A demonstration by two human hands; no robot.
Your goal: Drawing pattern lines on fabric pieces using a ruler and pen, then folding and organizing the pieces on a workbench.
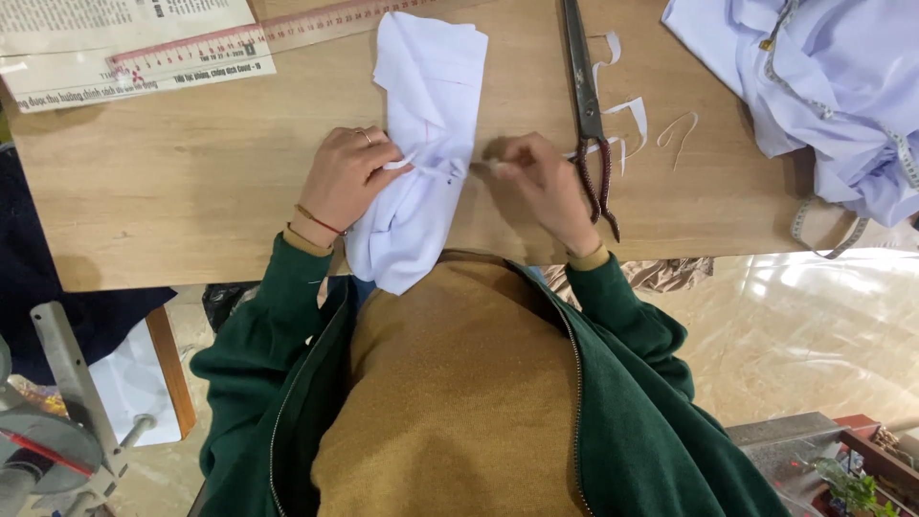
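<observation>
— While your left hand [347, 177] presses flat on the white cloth [421, 144], where does that cloth lie?

— It lies on the wooden tabletop [191, 182], right in front of you, running from the ruler [287, 29] at the far side down over the near edge towards your chest. Your left fingers are spread on its left side, not closed round anything.

— And your right hand [541, 182]?

— Your right hand sits just beside the cloth's right edge, fingers pinched together on a thin white strip [442, 172] that crosses the cloth. What else it grips I cannot tell.

— What lies round you?

— Long scissors [589, 105] with dark handles lie just right of your right hand, blades pointing away from you. White scraps [627, 110] lie beside them. Farther right you have a pale blue garment [823, 86] with a measuring tape [842, 235] draped over it. A printed paper [115, 38] lies at the far left corner under the ruler.
</observation>
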